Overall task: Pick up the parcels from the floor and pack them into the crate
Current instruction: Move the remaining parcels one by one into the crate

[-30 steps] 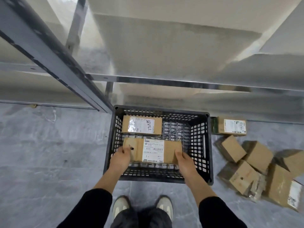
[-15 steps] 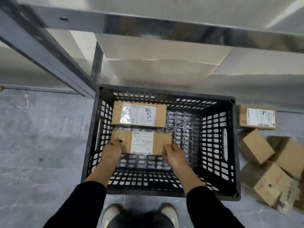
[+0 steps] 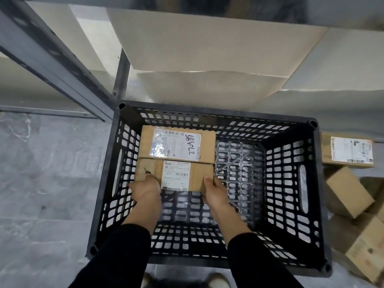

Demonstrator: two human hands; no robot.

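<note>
Left hand (image 3: 145, 191) and right hand (image 3: 215, 191) grip the near corners of a labelled parcel (image 3: 176, 175), its long axis left-right, touching the far parcel (image 3: 176, 145) inside the crate (image 3: 286, 163).

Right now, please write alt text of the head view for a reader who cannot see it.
The left hand and right hand hold a labelled parcel inside a black crate, against a second parcel farther in. More parcels lie on the grey floor at the crate's right.
</note>
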